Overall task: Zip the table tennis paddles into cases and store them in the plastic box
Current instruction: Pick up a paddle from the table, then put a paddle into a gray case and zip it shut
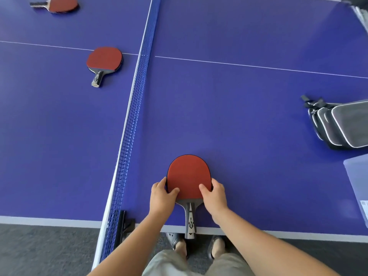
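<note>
- Head view shows a red-faced, black-edged table tennis paddle (189, 176) lying flat near the front edge of the blue table tennis table (249, 116), just right of the blue net (131, 124), its grey-and-black handle sticking out past the table's rim.
- The left hand (161, 196) pinches the blade's left edge, thumb on the red rubber and fingers curled under; the right hand (215, 196) pinches the right edge the same way.
- My reading: this paddle is being picked up or squared before casing. It should go well if the blade is lifted level by its edges and carried right to the cases, handle kept free so it can slide into a pouch head first.
- A stack of grey zip cases with white piping (338, 124) lies at the right edge of the table, well apart from the paddle; whether they are zipped or hold anything cannot be told.
- A translucent plastic box (358, 182) sits just in front of the cases, cut off by the frame; its contents are hidden.
- Across the net lie two more paddles: the second red paddle (104, 59) near the white centre line, and the third red paddle (59, 4) at the far left.
</note>
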Tool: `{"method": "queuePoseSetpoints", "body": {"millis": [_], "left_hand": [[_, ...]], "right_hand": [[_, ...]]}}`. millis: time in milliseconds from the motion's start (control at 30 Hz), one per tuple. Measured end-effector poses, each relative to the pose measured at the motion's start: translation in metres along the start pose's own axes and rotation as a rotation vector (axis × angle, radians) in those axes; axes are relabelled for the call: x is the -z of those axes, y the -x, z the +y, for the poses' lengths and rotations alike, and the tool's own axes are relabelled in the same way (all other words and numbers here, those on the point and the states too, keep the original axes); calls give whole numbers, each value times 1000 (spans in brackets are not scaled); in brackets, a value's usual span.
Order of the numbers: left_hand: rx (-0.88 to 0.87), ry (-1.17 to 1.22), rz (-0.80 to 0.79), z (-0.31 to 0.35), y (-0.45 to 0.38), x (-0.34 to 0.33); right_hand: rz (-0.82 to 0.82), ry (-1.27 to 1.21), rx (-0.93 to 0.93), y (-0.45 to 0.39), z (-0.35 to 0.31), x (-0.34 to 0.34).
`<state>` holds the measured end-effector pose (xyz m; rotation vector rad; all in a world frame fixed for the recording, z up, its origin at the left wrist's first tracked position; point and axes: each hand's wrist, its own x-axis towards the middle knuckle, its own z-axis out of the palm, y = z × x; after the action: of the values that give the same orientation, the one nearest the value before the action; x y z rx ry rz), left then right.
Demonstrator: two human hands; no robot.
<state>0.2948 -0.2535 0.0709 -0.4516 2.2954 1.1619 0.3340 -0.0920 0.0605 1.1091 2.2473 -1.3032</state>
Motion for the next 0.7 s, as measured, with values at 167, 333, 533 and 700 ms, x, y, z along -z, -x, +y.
{"method": "queuePoseSetpoints", "body": {"millis": [167,333,533,700], "left_hand": [[17,17,75,-11,-8,20],[-5,-63,74,-11,-7,22],[-238,-287,216,11,10,-4],[-379,-364,127,50,23,-47]], "right_hand": [[-27,40,39,7,-10,-24],[-29,127,95,8,-10,-20],[-57,217,248,7,4,31],[-94,334,307,1,22,91]]}}
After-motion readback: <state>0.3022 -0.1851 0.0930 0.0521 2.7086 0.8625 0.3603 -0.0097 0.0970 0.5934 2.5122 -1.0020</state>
